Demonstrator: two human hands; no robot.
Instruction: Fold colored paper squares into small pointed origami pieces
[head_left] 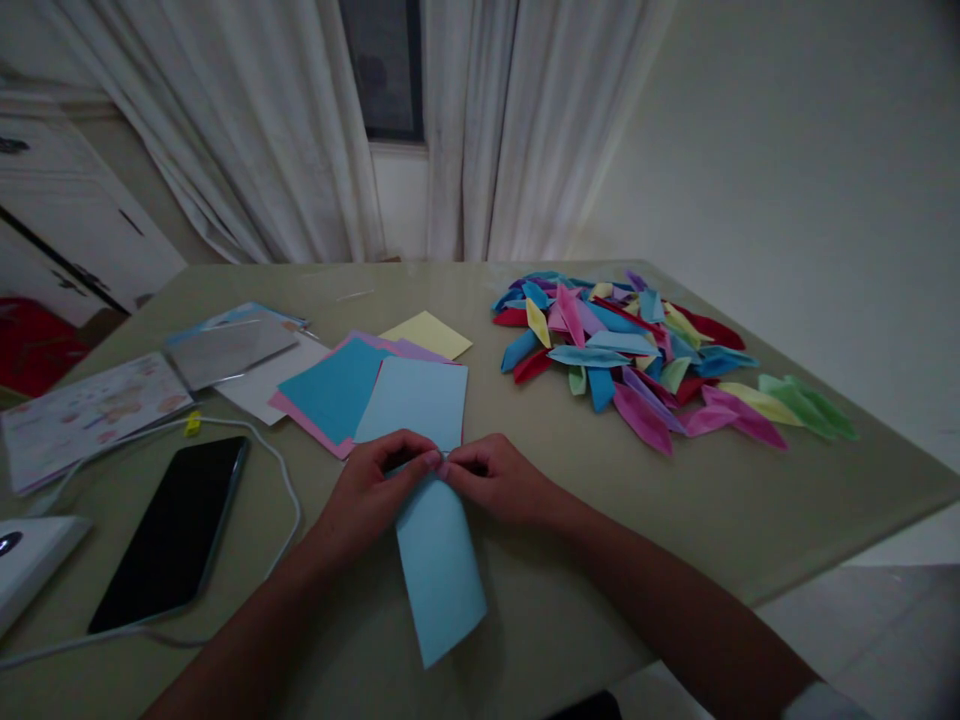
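A light blue sheet of paper (439, 570) hangs curved from my fingers, its lower end toward me. My left hand (382, 480) pinches its far end from the left. From the right, my right hand (491, 475) pinches the same end, and the fingertips of both hands meet there. The pinched edge is mostly hidden by my fingers. Just beyond my hands, another light blue sheet (416, 395) lies flat on top of several coloured sheets, among them a darker blue sheet (334, 385).
A heap of folded coloured paper pieces (600, 340) lies at the right on the table (675, 540). To the left are a phone (176, 530), a white cable (292, 480), a printed sheet (97, 410) and a clear plastic sleeve (232, 352). A yellow sheet (431, 333) lies farther back.
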